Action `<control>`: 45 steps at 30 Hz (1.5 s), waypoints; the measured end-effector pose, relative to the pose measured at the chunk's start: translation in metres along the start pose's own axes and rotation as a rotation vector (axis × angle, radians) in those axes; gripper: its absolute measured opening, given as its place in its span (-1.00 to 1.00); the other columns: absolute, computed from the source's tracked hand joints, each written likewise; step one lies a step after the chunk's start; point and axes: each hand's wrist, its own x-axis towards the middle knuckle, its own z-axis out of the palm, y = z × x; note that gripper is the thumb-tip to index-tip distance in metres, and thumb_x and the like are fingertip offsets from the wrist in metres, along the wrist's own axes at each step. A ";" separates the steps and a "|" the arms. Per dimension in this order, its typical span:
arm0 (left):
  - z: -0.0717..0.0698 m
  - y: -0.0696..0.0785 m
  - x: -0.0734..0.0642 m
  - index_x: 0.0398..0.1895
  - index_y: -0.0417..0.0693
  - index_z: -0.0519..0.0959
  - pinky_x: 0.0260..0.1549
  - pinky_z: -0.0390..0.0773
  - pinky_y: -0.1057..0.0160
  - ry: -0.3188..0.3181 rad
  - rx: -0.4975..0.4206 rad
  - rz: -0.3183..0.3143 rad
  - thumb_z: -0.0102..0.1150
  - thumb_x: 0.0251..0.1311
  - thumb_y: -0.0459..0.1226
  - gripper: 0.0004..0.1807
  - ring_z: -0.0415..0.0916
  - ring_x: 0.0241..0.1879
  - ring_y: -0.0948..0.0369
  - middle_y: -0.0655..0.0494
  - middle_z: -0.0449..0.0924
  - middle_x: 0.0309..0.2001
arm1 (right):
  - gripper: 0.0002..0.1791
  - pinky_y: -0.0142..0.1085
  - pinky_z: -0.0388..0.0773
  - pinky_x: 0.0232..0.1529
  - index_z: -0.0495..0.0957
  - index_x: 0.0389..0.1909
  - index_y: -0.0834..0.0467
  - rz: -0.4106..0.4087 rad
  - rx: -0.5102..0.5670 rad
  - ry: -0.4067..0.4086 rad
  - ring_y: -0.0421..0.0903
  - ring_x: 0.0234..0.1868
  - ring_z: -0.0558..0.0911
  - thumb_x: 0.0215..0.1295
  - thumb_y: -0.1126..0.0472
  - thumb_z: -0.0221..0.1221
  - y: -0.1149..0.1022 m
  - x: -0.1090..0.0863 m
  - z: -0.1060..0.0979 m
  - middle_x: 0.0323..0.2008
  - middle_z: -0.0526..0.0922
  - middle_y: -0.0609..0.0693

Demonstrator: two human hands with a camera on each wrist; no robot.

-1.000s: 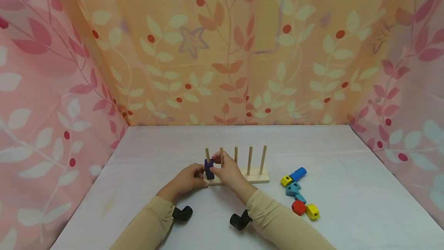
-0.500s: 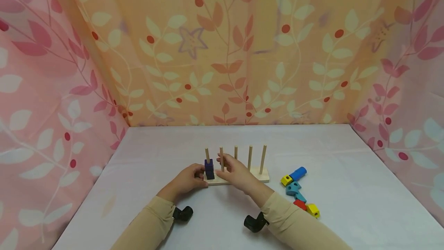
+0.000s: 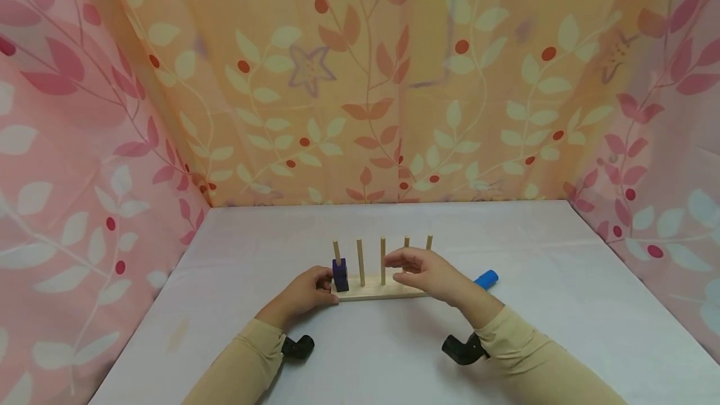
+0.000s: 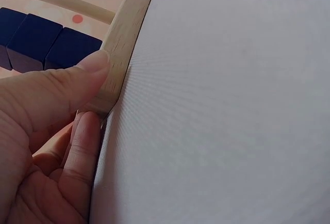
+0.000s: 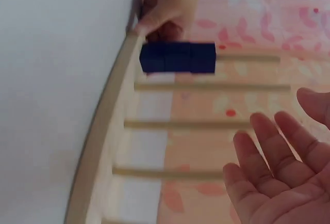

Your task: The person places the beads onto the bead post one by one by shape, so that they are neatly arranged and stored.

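A pale wooden peg board (image 3: 388, 291) with several upright pegs stands on the table. On its leftmost peg sit three dark purple-blue blocks (image 3: 340, 275), stacked against one another; the right wrist view shows the stack (image 5: 178, 57) and the bare peg tip beyond it. My left hand (image 3: 304, 292) holds the left end of the board, thumb (image 4: 94, 61) on its front edge and fingers at the end. My right hand (image 3: 430, 275) is in the air in front of the right-hand pegs. Its fingers (image 5: 278, 152) are spread and loosely bent, with nothing in them.
A blue cylinder (image 3: 487, 279) lies on the white table (image 3: 270, 236) right of the board, partly behind my right wrist. My right forearm (image 3: 534, 355) covers the area where other loose blocks lay. Patterned curtains (image 3: 360, 111) enclose the back and sides.
My right hand has let go of the dark block stack and moved right along the board, its forearm now covering the loose coloured blocks. My left hand stays at the board's end.
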 end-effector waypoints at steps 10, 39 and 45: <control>0.000 0.001 -0.001 -0.07 -0.12 0.48 -0.30 0.31 0.23 -0.002 0.002 -0.010 0.42 -0.14 -0.24 -0.50 0.32 -0.31 0.20 0.09 0.39 -0.34 | -0.70 -0.31 0.50 -0.12 0.50 -0.07 0.17 0.130 -0.118 0.083 0.01 -0.10 0.54 0.21 0.14 0.17 0.015 -0.039 -0.051 -0.16 0.57 0.03; -0.001 0.001 -0.003 -0.04 -0.10 0.47 -0.27 0.33 0.21 -0.008 0.003 -0.018 0.40 -0.12 -0.19 -0.48 0.33 -0.27 0.19 0.11 0.40 -0.31 | -0.74 -0.30 0.43 -0.31 0.54 -0.26 0.12 0.445 -0.378 0.019 -0.12 -0.34 0.42 0.02 0.17 0.32 0.073 -0.088 -0.068 -0.44 0.48 -0.07; -0.001 0.003 -0.002 -0.03 -0.11 0.46 -0.26 0.33 0.21 -0.011 0.017 -0.019 0.39 -0.10 -0.19 -0.48 0.33 -0.26 0.19 0.11 0.40 -0.30 | -0.77 -0.26 0.48 -0.29 0.56 -0.30 0.10 0.466 -0.424 0.008 -0.12 -0.36 0.43 -0.01 0.23 0.34 0.071 -0.083 -0.062 -0.42 0.50 -0.09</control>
